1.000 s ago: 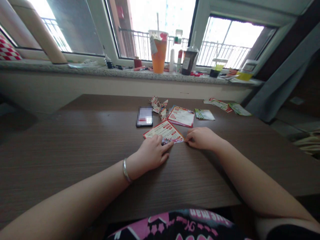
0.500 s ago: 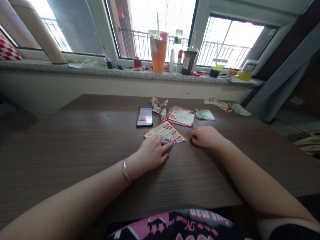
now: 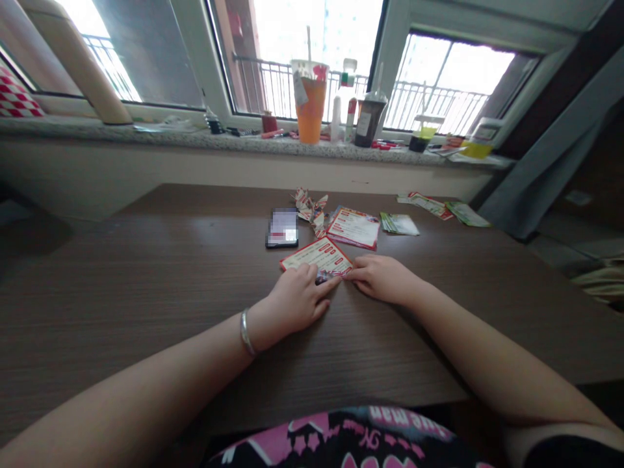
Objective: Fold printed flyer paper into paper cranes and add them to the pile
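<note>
A printed paper sheet (image 3: 316, 255) with a red border lies on the table, its near edge folded over to show a coloured side. My left hand (image 3: 299, 299) rests on that fold and presses it down, index finger stretched along the crease and thumb apart. At the sheet's right corner my right hand (image 3: 383, 276) has its fingers together on the paper; its fingertips almost meet my left index finger. Part of the sheet is hidden under my left fingers.
Behind the sheet lie a phone (image 3: 282, 227), a folded striped paper piece (image 3: 312, 211) and a stack of printed sheets (image 3: 354, 227). Small cards (image 3: 400, 223) and more papers (image 3: 465, 213) lie to the right. An orange drink cup (image 3: 311, 104) and bottles stand on the windowsill (image 3: 185, 136).
My right hand has moved left from beside the sheet onto its right corner, which it now covers. My left hand stays almost where it was, pressing the fold.
</note>
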Tool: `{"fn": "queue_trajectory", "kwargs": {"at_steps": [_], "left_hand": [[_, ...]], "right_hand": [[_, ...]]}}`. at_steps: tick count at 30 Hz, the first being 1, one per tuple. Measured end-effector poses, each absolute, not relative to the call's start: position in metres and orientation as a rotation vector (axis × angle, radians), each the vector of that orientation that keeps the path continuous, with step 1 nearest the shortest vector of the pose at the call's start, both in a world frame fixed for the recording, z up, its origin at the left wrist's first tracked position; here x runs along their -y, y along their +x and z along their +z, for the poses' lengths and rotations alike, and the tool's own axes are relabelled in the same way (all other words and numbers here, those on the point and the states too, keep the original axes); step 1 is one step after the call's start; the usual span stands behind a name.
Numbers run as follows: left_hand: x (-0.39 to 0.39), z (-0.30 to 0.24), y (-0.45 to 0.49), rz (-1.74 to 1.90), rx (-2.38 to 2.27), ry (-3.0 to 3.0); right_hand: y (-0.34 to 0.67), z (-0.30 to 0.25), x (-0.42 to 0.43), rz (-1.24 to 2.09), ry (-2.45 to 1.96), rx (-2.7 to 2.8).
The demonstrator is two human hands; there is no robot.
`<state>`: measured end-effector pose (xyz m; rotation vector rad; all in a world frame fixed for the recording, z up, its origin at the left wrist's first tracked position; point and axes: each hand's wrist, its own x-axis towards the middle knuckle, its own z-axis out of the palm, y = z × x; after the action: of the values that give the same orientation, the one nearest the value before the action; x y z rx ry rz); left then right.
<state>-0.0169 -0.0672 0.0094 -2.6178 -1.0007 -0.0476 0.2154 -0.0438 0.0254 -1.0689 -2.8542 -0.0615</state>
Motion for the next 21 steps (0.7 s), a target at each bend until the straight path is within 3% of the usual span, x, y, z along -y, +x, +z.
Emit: {"fn": "queue_trajectory", "kwargs": {"at_steps": [21], "left_hand": [[0.054,0.009,-0.013,-0.175,0.837,-2.792]], "right_hand": [[0.193,0.040,0.060,-0.173,-1.291,2.982]]}}
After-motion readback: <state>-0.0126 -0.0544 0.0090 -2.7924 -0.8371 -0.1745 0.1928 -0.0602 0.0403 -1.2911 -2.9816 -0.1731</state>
